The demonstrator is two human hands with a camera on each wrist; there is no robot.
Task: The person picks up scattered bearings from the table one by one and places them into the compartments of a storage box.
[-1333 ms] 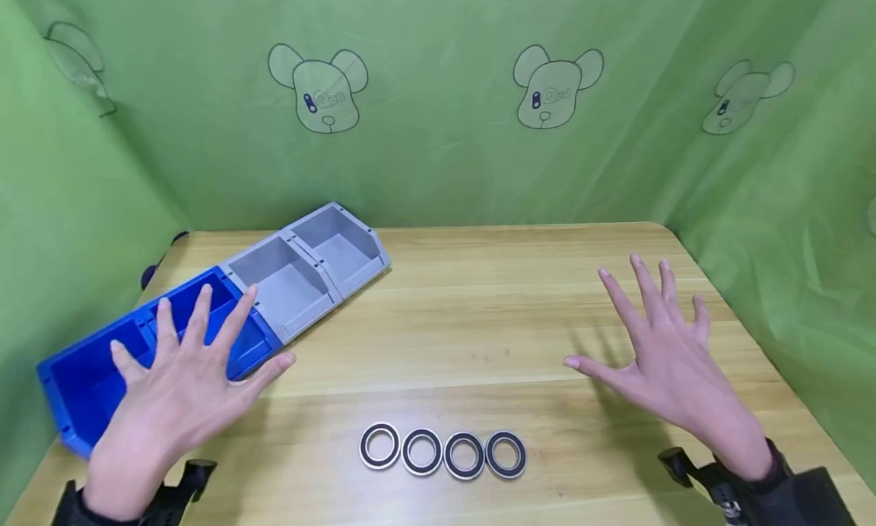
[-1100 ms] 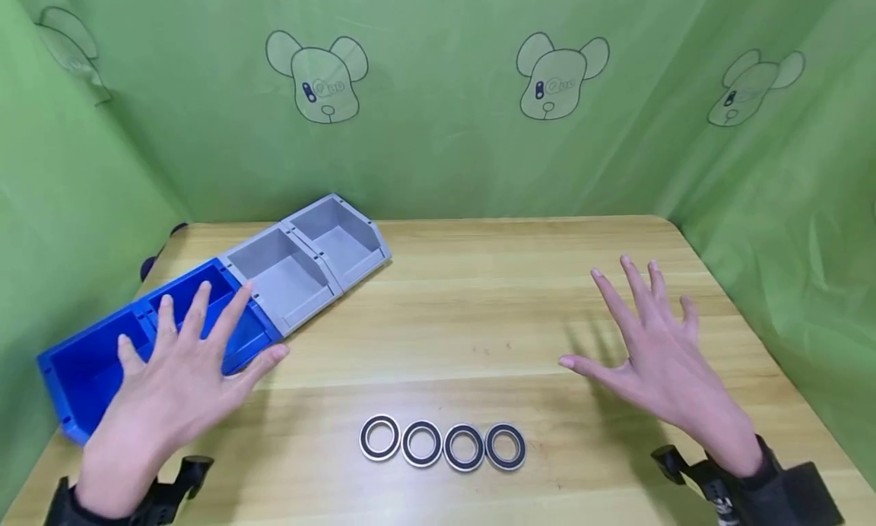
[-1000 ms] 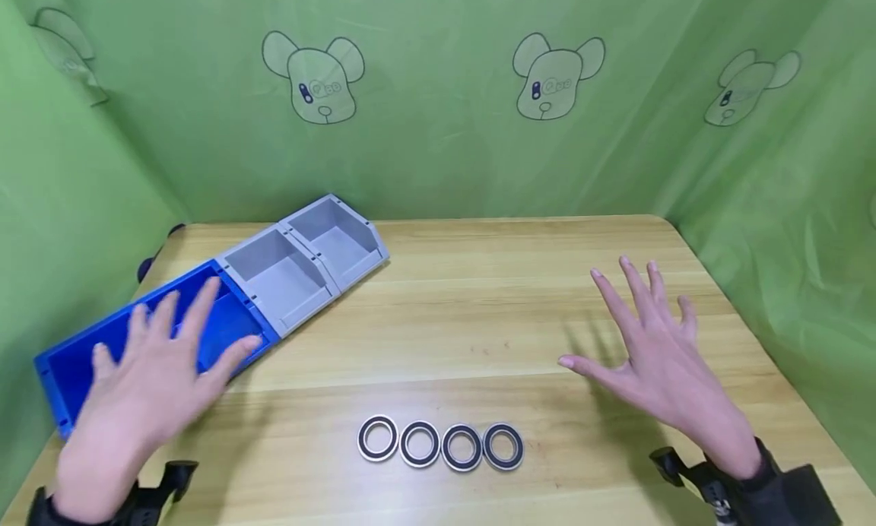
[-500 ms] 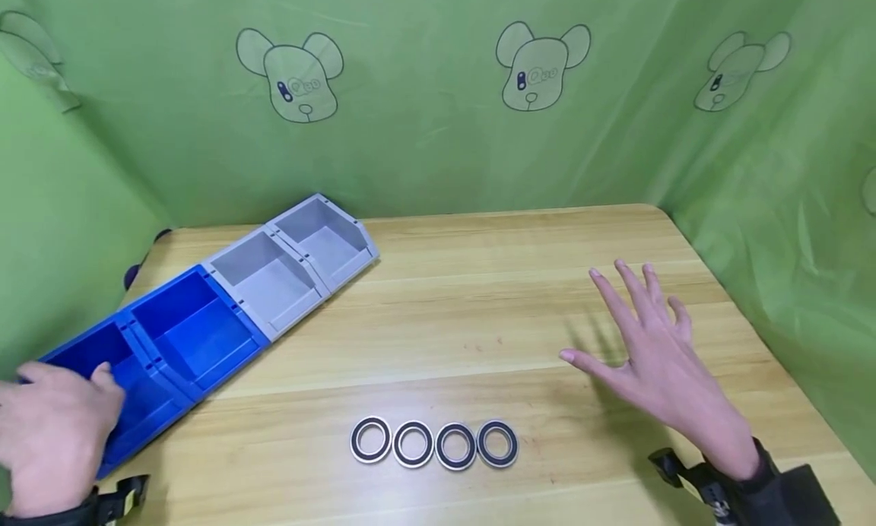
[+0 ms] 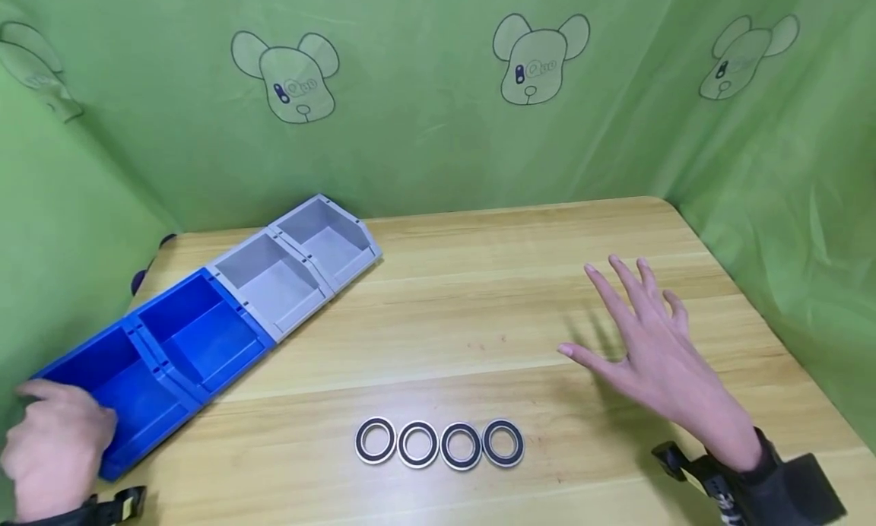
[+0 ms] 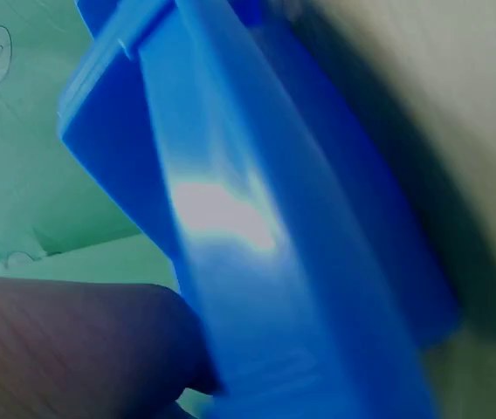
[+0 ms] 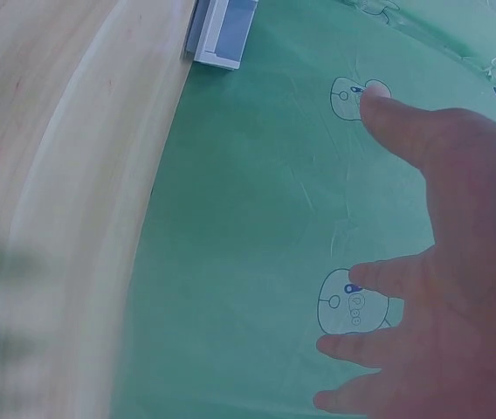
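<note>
The left hand, its closure indeterminable, meets the endmost blue bin on the tabletop, the right hand spread wide; this apparent bin-handling step next requires secure purchase.

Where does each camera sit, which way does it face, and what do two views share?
Head: on the head, facing forward and down at the table and four rings; left hand and right hand show.
Left wrist: on that wrist, facing a blue bin close up; part of the left hand shows.
Right wrist: on that wrist, looking past the spread right hand at the table and green curtain.
Shared: head and right wrist both show the table, green curtain and right hand.
</note>
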